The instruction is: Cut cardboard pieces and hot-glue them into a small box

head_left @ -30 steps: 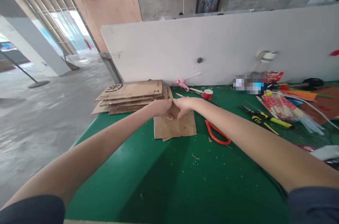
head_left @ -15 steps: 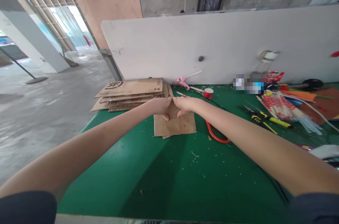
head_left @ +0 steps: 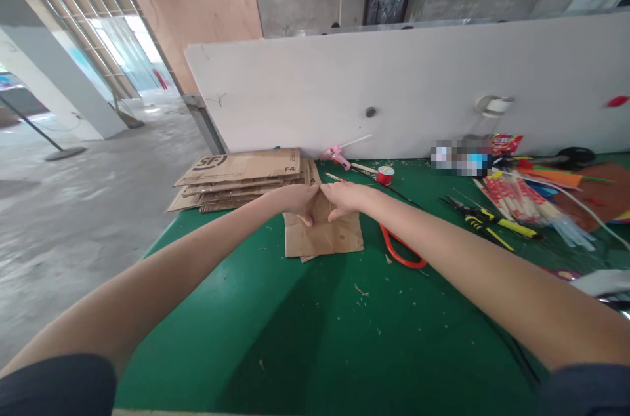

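Note:
Pieces of brown cardboard (head_left: 322,242) lie stacked on the green table (head_left: 394,337), with slightly uneven edges. My left hand (head_left: 299,201) rests on their upper left part, thumb spread away from the stretched fingers. On the upper right part lies my right hand (head_left: 343,198), its thumb also apart. The fingertips of both hands nearly meet at the far side of the cardboard. Both hands seem to press down, and they hide the cardboard's far edge. Just right of it a curved orange-red handle (head_left: 401,258) shows, partly covered by my right forearm.
Larger flattened cartons (head_left: 241,166) are piled at the back left. A pink glue gun (head_left: 336,157) and a red spool (head_left: 385,174) lie along the white panel (head_left: 305,88). Yellow-black pliers (head_left: 492,219) and bundled sticks (head_left: 526,199) lie to the right. Small scraps dot the table.
The camera view has shifted slightly. Both hands keep the same place on the cardboard, with no clear change in their pose.

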